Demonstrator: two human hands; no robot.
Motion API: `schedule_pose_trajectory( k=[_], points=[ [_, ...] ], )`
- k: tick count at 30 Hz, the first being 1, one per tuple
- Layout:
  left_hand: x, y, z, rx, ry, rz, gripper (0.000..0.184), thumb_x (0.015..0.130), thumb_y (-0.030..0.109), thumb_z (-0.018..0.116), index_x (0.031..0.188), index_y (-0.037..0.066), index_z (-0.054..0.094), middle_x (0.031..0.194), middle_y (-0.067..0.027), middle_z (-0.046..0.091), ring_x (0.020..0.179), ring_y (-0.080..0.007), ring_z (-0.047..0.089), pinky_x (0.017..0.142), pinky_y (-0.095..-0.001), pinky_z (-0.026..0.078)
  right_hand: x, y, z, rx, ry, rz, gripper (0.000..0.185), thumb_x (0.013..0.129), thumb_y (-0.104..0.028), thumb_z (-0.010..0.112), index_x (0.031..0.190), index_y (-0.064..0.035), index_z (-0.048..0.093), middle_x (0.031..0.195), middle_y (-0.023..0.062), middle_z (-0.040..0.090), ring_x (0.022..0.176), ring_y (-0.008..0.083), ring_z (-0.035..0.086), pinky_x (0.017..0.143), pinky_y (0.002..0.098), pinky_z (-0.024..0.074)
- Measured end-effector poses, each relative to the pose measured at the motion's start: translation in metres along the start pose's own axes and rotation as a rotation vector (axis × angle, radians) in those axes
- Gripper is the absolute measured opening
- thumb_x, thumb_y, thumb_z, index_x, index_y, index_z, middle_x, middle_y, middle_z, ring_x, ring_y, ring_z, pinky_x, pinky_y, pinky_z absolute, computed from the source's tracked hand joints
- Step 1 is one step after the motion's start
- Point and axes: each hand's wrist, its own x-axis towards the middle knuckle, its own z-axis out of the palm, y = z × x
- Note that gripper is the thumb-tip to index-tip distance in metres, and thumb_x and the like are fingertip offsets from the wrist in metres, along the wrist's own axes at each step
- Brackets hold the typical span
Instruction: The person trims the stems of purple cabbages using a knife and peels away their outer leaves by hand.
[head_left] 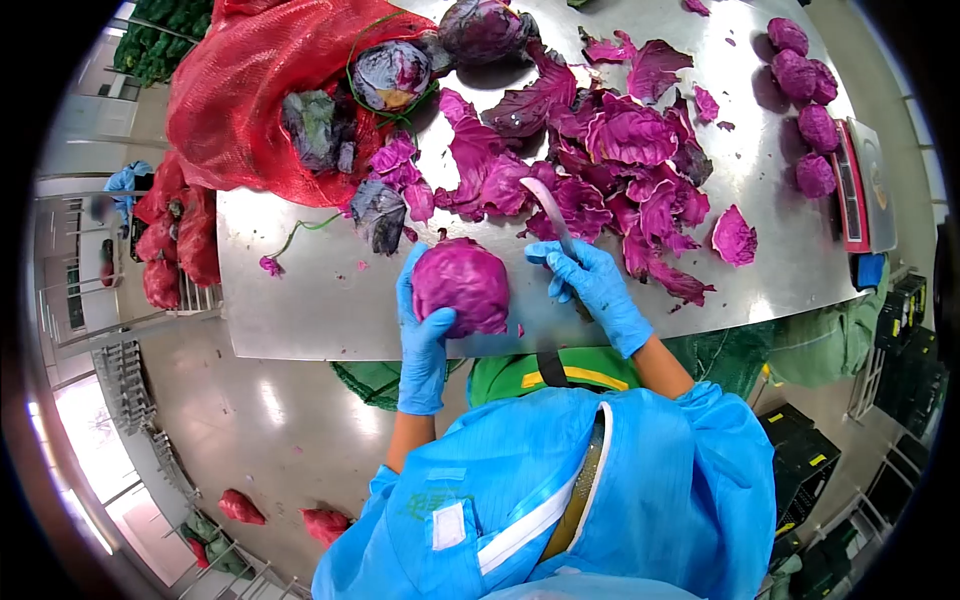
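My left hand (422, 340), in a blue glove, grips a peeled red cabbage (462, 285) from its left side and below, over the near edge of the metal table (290, 320). To the right, my gloved right hand (597, 283) is closed around a knife (547, 205) with a curved blade pointing up and away from me. The blade is apart from the cabbage. Loose purple cabbage leaves (625, 135) lie heaped just beyond the knife. A dark outer leaf piece (379, 215) sits behind the held cabbage.
A red mesh sack (250, 100) with unpeeled cabbages (391, 76) spilling out covers the far left. Several peeled cabbages (793, 74) line the right side, near a red-framed scale (853, 190). Black crates (800, 460) stand on the floor at right; red sacks (180, 220) hang at left.
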Motion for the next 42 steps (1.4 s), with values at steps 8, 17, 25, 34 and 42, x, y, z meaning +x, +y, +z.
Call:
schedule_pose_trajectory(
  k=[8, 17, 25, 34, 42],
  points=[
    [0.001, -0.030, 0.004, -0.368, 0.058, -0.319, 0.077, 0.085, 0.058, 0.053, 0.144, 0.012, 0.038, 0.145, -0.0120, 0.043, 0.129, -0.0321, 0.045, 0.108, -0.0515, 0.038, 0.006, -0.035, 0.006, 0.255, -0.303, -0.113, 0.059, 0.081, -0.028, 0.075, 0.134, -0.0085, 0.055, 0.125, 0.0040, 0.061, 0.100, 0.0102, 0.061, 0.085, 0.0262, 0.0510],
    [0.015, 0.007, 0.061, 0.178, -0.098, 0.325, 0.092, 0.074, 0.029, 0.072, 0.150, 0.007, 0.024, 0.150, -0.0140, 0.032, 0.134, -0.0283, 0.040, 0.110, -0.0423, 0.038, 0.004, -0.009, 0.010, 0.399, -0.034, 0.185, 0.054, 0.085, -0.043, 0.071, 0.125, -0.0088, 0.060, 0.096, 0.0018, 0.065, 0.071, 0.0095, 0.058, 0.052, 0.0250, 0.0460],
    [0.017, -0.005, 0.043, 0.567, -0.227, 0.411, 0.121, 0.052, 0.026, 0.093, 0.149, 0.004, 0.024, 0.152, -0.0157, 0.031, 0.135, -0.0284, 0.038, 0.111, -0.0417, 0.034, -0.002, -0.009, 0.012, 0.308, 0.000, 0.220, 0.057, 0.086, -0.052, 0.067, 0.123, -0.0092, 0.059, 0.077, 0.0000, 0.058, 0.057, 0.0092, 0.056, 0.046, 0.0258, 0.0463],
    [0.026, -0.013, 0.025, 0.621, -0.220, 0.196, 0.125, 0.053, 0.037, 0.092, 0.148, 0.000, 0.021, 0.140, -0.0209, 0.041, 0.125, -0.0286, 0.048, 0.104, -0.0395, 0.042, 0.004, -0.004, 0.004, -0.089, 0.019, 0.198, 0.060, 0.085, -0.060, 0.062, 0.104, -0.0034, 0.061, 0.062, 0.0034, 0.051, 0.047, 0.0126, 0.055, 0.044, 0.0267, 0.0462],
    [0.018, 0.009, 0.069, 1.009, -0.101, 0.224, 0.126, 0.049, 0.043, 0.092, 0.146, -0.001, 0.024, 0.133, -0.0240, 0.046, 0.120, -0.0357, 0.052, 0.098, -0.0414, 0.046, -0.003, -0.056, 0.017, -0.903, 0.321, -0.382, 0.064, 0.076, -0.060, 0.069, 0.108, -0.0043, 0.062, 0.093, 0.0130, 0.060, 0.083, 0.0250, 0.064, 0.068, 0.0386, 0.0527]
  ],
)
